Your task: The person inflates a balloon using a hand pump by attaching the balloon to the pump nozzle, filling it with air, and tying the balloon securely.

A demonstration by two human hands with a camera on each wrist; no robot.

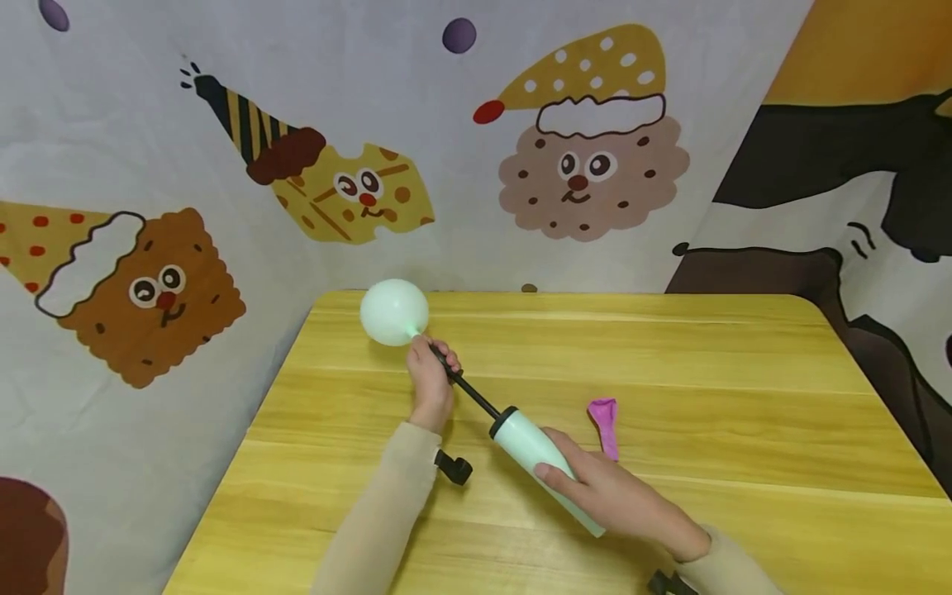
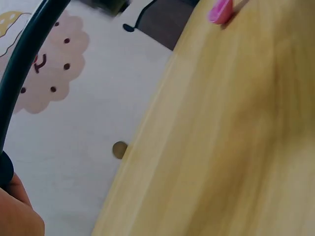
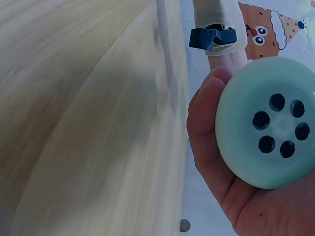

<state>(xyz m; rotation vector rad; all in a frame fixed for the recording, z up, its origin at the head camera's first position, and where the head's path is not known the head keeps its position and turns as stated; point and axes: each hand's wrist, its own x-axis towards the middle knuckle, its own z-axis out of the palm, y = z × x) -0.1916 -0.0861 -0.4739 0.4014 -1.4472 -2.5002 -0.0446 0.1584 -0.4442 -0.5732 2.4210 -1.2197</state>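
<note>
A pale green balloon (image 1: 394, 312), partly inflated and round, sits at the tip of a hand balloon pump (image 1: 526, 440). My left hand (image 1: 431, 380) grips the pump's black nozzle end, right by the balloon's neck. Around the mint-green barrel curls my right hand (image 1: 617, 492), thumb on top. Between the hands the thin black rod (image 1: 478, 395) is drawn out of the barrel; in the left wrist view the rod (image 2: 24, 64) crosses the upper left. The right wrist view shows the barrel's round end (image 3: 283, 125), with several holes, inside the curled hand.
A flat pink balloon (image 1: 606, 426) lies on the wooden table (image 1: 706, 355), beyond the right hand. A cloth backdrop (image 1: 461, 182) with cartoon snacks hangs behind the table's far edge. Black straps with small mounts (image 1: 455, 469) sit at the wrists.
</note>
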